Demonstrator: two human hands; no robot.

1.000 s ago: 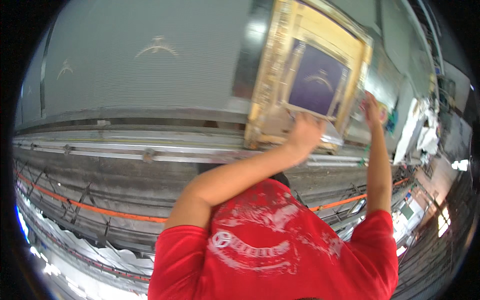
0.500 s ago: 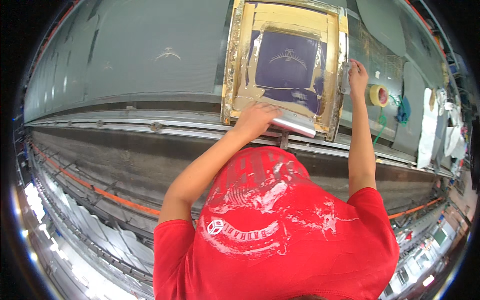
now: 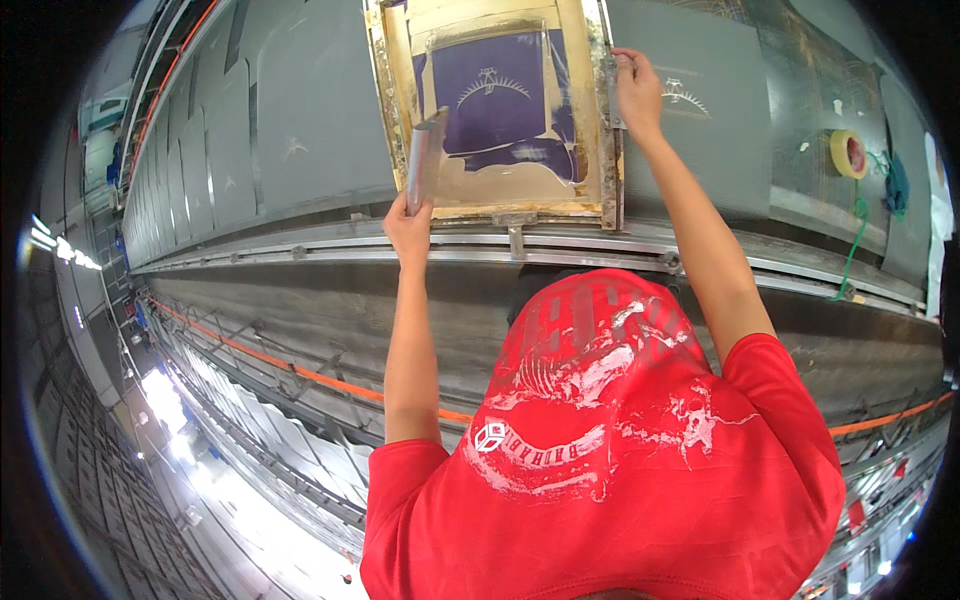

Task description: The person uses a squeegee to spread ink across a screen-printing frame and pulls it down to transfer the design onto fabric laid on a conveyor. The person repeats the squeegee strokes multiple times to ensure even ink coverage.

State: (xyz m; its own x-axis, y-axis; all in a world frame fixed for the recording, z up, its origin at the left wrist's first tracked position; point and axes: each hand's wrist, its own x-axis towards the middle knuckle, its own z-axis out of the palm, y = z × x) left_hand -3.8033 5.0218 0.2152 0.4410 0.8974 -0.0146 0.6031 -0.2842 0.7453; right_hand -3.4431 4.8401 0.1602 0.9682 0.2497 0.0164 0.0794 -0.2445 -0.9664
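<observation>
A screen-printing frame (image 3: 612, 170) with a wooden rim lies over the grey sheet material. Its purple mesh (image 3: 495, 120) carries a pale spiky arc design, and beige ink is spread along the near end. My left hand (image 3: 407, 232) is closed around the near end of a metal squeegee (image 3: 420, 170), which points away from me over the left part of the frame. My right hand (image 3: 637, 95) grips the frame's right side, thumb and fingers at the edge.
A pale printed arc (image 3: 686, 98) shows on the grey sheet right of the frame. Farther right are a yellow tape roll (image 3: 848, 154), green string (image 3: 858, 210) and a blue bundle (image 3: 895, 187). A metal rail (image 3: 570, 240) runs along the near table edge.
The frame has moved left along the table, uncovering a printed arc on its right. My left hand has swung the squeegee from lying crosswise at the near end to pointing away at the left.
</observation>
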